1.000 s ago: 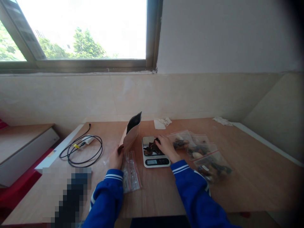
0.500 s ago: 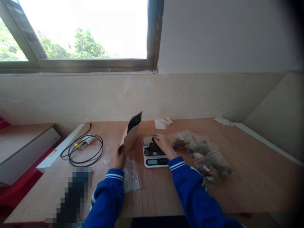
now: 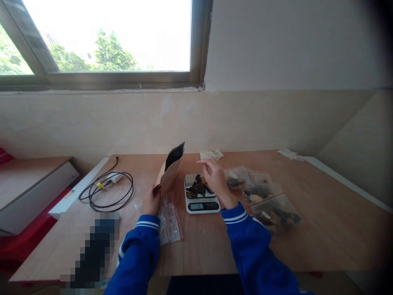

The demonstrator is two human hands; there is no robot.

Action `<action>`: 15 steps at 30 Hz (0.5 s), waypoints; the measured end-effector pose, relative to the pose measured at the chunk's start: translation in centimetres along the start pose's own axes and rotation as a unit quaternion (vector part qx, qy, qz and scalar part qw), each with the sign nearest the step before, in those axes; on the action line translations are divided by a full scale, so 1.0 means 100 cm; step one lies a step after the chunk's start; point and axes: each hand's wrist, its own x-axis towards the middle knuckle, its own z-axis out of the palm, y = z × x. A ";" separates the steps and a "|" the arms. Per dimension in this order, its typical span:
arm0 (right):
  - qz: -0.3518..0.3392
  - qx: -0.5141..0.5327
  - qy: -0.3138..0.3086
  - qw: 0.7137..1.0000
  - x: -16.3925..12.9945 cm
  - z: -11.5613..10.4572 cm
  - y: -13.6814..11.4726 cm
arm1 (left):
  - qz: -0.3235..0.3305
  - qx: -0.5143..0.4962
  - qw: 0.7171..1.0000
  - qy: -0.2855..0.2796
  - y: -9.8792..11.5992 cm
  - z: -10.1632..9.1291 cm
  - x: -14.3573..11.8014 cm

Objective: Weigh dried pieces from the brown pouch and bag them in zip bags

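My left hand [image 3: 150, 201] is closed on the lower part of a brown kraft-paper pouch [image 3: 170, 174], which leans right with its dark mouth gaping upward. On the white digital kitchen scale [image 3: 190, 207] lie several dark brown, curled dried pieces [image 3: 196, 188]; their exact kind is unclear. Over the right side of the scale hovers my right hand [image 3: 215, 176], index finger stretched out to the left and nothing visible in it. Beneath my left wrist are clear zip bags [image 3: 169, 223] with red seals.
Several zip bags with brown contents [image 3: 276, 215] lie right of the scale. A coiled black cable [image 3: 132, 192] with a white adapter [image 3: 115, 177] is at the left. Crumpled white paper [image 3: 215, 154] lies near the wall. A pixelated dark patch covers the front left.
My right hand has risen off the dark pieces on the scale, and its finger now points left. My left hand keeps the pouch in nearly the same place.
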 end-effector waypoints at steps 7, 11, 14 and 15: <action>-0.105 0.036 -0.105 0.988 0.008 0.005 -0.047 | -0.028 0.028 0.999 -0.012 -0.007 0.001 0.001; -0.107 -0.001 -0.155 0.982 0.001 0.011 -0.043 | -0.032 0.043 0.999 -0.012 -0.010 0.001 0.002; -0.106 -0.011 -0.143 0.984 -0.001 0.008 -0.049 | -0.028 0.035 0.999 -0.014 -0.009 0.001 0.002; -0.102 -0.011 -0.128 0.987 0.000 0.007 -0.052 | -0.026 0.032 0.999 -0.016 -0.007 0.001 0.001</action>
